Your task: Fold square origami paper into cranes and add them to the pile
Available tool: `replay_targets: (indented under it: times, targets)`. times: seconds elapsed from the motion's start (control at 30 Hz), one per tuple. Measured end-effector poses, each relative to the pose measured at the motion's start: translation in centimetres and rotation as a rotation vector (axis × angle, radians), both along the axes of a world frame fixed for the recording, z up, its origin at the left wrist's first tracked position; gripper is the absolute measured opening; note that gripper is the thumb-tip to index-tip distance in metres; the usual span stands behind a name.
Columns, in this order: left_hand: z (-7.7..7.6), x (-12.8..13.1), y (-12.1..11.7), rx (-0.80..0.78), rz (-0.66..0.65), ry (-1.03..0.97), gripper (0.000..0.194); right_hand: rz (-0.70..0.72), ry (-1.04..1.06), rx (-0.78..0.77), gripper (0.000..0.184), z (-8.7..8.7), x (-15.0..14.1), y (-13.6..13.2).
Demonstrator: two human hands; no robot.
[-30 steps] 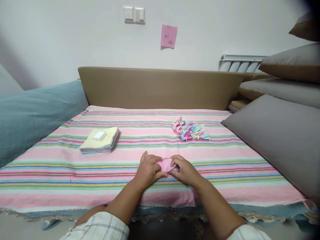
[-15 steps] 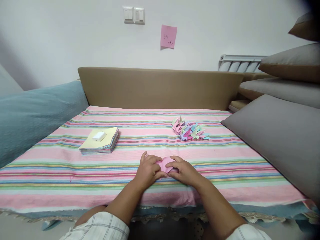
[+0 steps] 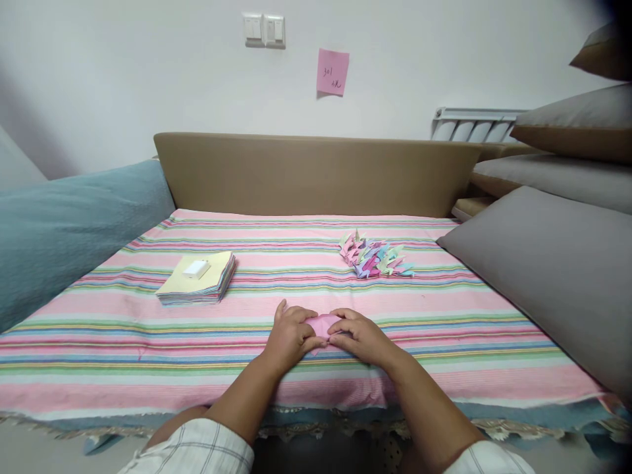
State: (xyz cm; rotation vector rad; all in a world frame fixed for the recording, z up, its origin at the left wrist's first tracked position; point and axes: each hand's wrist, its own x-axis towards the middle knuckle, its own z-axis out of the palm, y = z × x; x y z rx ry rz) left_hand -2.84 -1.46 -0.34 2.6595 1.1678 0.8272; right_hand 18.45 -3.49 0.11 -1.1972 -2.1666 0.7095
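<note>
Between my two hands, low over the striped cloth, is a piece of pink folded paper. My left hand grips its left side with thumb and fingers, one finger sticking up. On the right side, my right hand pinches the same paper. Both thumbs come close together at the near edge, and the fingers cover the paper's ends. Beyond my right hand lies a heap of small folded paper cranes in pink, purple, green and blue.
To the left sits a stack of coloured paper with a small white block on top. Grey cushions pile up at the right. A blue-covered armrest borders the left, and a brown backrest stands behind.
Both hands have shifted slightly, the left one a little to the left. The pink paper now looks flatter and wider, with a small point showing below the left thumb.
</note>
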Motion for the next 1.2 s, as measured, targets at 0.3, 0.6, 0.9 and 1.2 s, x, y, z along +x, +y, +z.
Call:
replay_targets:
  times: [0.3,0.6,0.9,1.2]
  targets:
    - [0.2,0.1,-0.1,-0.020,0.009,-0.011,0.025,0.001,0.033,-0.077,0.019,0.5,-0.2,-0.2]
    - [0.9,0.3,-0.5,-0.141,0.056,0.010,0.024,-0.070,0.020,-0.054,0.014,-0.1,-0.5,0.0]
    - [1.3,-0.3,-0.3,-0.269,0.101,0.021,0.022,-0.041,0.052,-0.020,0.010,-0.1,0.0,0.0]
    - [1.5,-0.5,-0.1,-0.337,0.098,0.016,0.022,-0.037,0.028,-0.045,0.018,0.5,0.0,-0.1]
